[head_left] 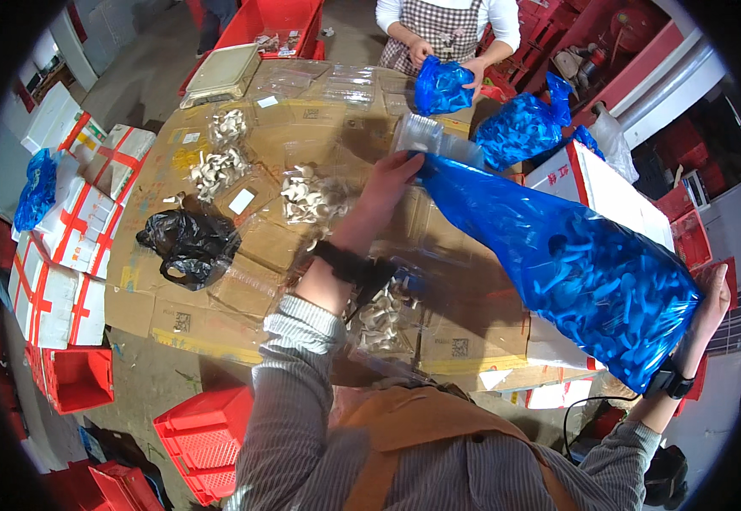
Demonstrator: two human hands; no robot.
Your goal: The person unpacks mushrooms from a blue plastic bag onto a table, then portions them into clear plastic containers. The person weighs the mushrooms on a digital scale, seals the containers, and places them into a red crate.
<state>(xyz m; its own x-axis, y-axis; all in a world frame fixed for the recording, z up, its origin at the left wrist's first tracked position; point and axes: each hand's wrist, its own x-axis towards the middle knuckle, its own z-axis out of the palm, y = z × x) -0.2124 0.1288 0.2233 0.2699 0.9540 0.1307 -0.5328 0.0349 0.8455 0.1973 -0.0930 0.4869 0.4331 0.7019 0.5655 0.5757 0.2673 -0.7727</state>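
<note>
The left grip [391, 175] pinches the neck of a big blue bag [575, 268], fingers pressed together on the gathered plastic, just beside a clear tub [426, 134]. The right grip [712, 298] is spread flat under the bag's heavy far end, holding it up. The bag hangs tilted across the tabletop's [277, 243] right edge, low end to the right, above white boxes [609, 192].

The tabletop is covered in flattened brown cardboard. Its middle holds mushroom piles [311, 203] in clear wrap, with more mushrooms [379, 315] just beneath the left forearm. A black bag [190, 243] sits near the left edge. Bare cardboard lies open between the black bag and the forearm, and along the near edge.

Stacked white boxes with red tape [64, 247] crowd the left side. Red crates [204, 439] stand on the floor at the near-left corner. Across the far edge, another person's hands [464, 68] hold a smaller blue bag [440, 85]; a scale [224, 72] rests at the far-left corner.
</note>
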